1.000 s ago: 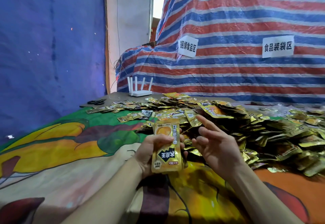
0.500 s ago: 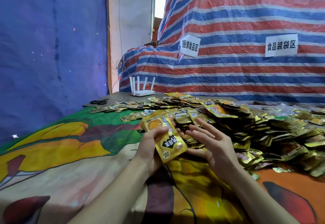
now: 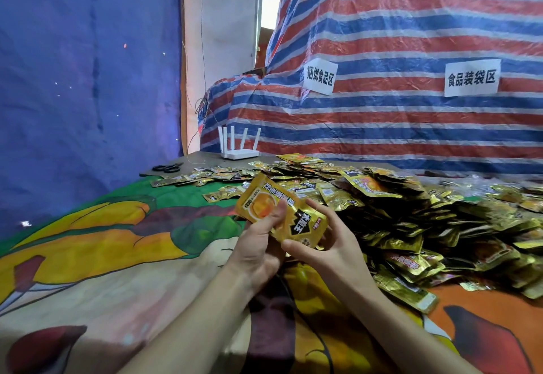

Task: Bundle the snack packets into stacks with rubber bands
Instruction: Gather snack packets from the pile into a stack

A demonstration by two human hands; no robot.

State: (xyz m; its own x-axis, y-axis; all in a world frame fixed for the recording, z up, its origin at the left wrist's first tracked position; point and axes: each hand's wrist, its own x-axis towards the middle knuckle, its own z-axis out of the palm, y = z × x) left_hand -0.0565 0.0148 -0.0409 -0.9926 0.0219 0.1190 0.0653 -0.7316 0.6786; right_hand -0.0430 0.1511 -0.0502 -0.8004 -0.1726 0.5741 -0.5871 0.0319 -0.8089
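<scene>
Two bare hands meet just above the desk, whose cartoon-printed cloth [image 3: 117, 241] fills the near part of the view. The left hand [image 3: 258, 244] grips the held stack [image 3: 279, 212] of gold snack packets by its left end, thumb pressed on the printed face. The right hand [image 3: 335, 256] pinches the lower right corner, thumb in front and fingers [image 3: 321, 210] curled behind. The stack is tilted and lifted clear of the cloth; I cannot tell how many packets it has.

The packets look light, thin and glossy, so they will likely slide over one another and fan out unless squeezed flat across the faces. The short ends seem the best hold, leaving the middle free for a band. No rubber band shows.

Just beyond, to the right, lies the loose pile [image 3: 411, 218] of the same packets, spread wide. Farther left on the bare desk edge sit black scissors [image 3: 167, 168] and a white router [image 3: 239, 153]. Behind stands a striped tarp [image 3: 382, 123] bearing two paper signs [image 3: 319, 77].
</scene>
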